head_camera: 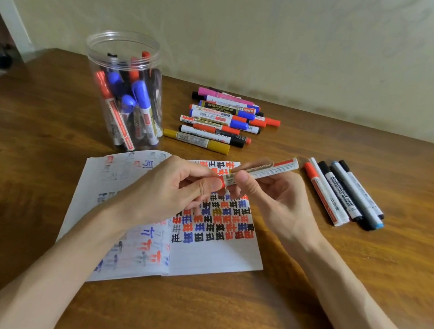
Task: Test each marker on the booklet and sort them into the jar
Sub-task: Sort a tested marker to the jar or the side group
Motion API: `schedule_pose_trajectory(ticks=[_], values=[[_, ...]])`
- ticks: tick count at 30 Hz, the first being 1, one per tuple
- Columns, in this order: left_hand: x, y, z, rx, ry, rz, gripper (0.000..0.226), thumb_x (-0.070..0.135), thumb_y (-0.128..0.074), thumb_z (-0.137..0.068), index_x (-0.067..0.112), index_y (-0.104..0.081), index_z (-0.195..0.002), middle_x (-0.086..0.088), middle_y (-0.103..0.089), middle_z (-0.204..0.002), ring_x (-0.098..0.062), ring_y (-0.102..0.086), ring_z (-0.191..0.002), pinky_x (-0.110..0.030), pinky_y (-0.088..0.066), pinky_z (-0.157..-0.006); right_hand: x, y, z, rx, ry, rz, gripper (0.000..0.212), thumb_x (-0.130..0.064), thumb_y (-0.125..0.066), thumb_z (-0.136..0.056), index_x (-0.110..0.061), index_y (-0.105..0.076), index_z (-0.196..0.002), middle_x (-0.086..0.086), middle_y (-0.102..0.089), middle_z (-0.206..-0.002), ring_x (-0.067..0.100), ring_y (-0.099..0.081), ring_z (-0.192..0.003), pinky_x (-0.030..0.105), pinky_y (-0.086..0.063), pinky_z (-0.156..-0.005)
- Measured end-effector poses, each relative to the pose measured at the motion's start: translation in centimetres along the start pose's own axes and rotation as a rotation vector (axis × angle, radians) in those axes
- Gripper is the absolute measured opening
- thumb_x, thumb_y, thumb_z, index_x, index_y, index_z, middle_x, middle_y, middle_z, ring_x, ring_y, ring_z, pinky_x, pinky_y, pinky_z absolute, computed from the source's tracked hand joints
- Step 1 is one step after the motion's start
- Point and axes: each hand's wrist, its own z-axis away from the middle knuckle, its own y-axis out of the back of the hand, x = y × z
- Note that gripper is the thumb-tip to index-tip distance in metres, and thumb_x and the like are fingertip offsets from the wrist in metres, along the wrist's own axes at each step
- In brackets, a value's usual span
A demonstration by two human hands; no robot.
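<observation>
An open booklet [213,256] lies on the wooden table, its right page filled with red, blue and black test marks. Above it both hands hold one white marker [268,168] with a red band. My right hand [270,197] grips the barrel. My left hand [170,188] pinches the cap end; the cap itself is hidden by the fingers. A clear plastic jar [121,88] stands at the back left, holding several red, blue and black markers.
A pile of several markers [223,117] lies behind the booklet, with a yellow marker [196,141] at its front. Several more markers [344,193] lie in a row to the right. A wall runs behind the table; the table's left edge meets a doorway.
</observation>
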Motion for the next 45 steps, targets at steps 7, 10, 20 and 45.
schedule_pose_trajectory(ticks=[7, 10, 20, 45], values=[[-0.1, -1.0, 0.6, 0.21, -0.07, -0.227, 0.046, 0.052, -0.057, -0.09, 0.018, -0.079, -0.113, 0.007, -0.077, -0.094, -0.013, -0.071, -0.085, -0.04, -0.059, -0.069, 0.6, -2.5, 0.3, 0.173, -0.104, -0.076, 0.023, -0.031, -0.067, -0.101, -0.014, -0.075, -0.087, 0.008, -0.072, -0.076, 0.021, -0.066, -0.067, 0.037, -0.057, -0.071], [-0.1, -0.7, 0.8, 0.176, -0.011, -0.162, 0.045, 0.054, -0.055, -0.092, 0.021, -0.077, -0.113, 0.002, -0.076, -0.091, -0.02, -0.071, -0.082, -0.05, -0.059, -0.07, 0.3, -1.5, 0.2, 0.172, -0.091, -0.07, 0.023, -0.029, -0.065, -0.102, -0.011, -0.074, -0.093, 0.008, -0.072, -0.079, 0.018, -0.063, -0.068, 0.029, -0.054, -0.064], [-0.6, 0.6, 0.6, 0.279, 0.014, -0.173, 0.031, 0.045, -0.058, -0.094, 0.026, -0.072, -0.115, 0.03, -0.068, -0.085, 0.0, -0.067, -0.087, -0.014, -0.051, -0.072, 0.3, 1.1, 0.6, 0.198, -0.186, 0.041, 0.016, -0.027, -0.07, -0.099, -0.012, -0.077, -0.095, -0.001, -0.073, -0.073, 0.01, -0.065, -0.065, 0.023, -0.054, -0.063], [-2.8, 1.7, 4.2, 0.227, 0.121, -0.29, 0.044, 0.059, -0.053, -0.092, 0.032, -0.068, -0.123, 0.02, -0.07, -0.108, 0.008, -0.063, -0.101, -0.011, -0.049, -0.08, -1.4, -8.7, 5.2, 0.187, -0.211, 0.171, 0.023, -0.016, -0.07, -0.097, -0.018, -0.07, -0.074, -0.01, -0.076, -0.075, 0.007, -0.072, -0.065, 0.015, -0.048, -0.057]])
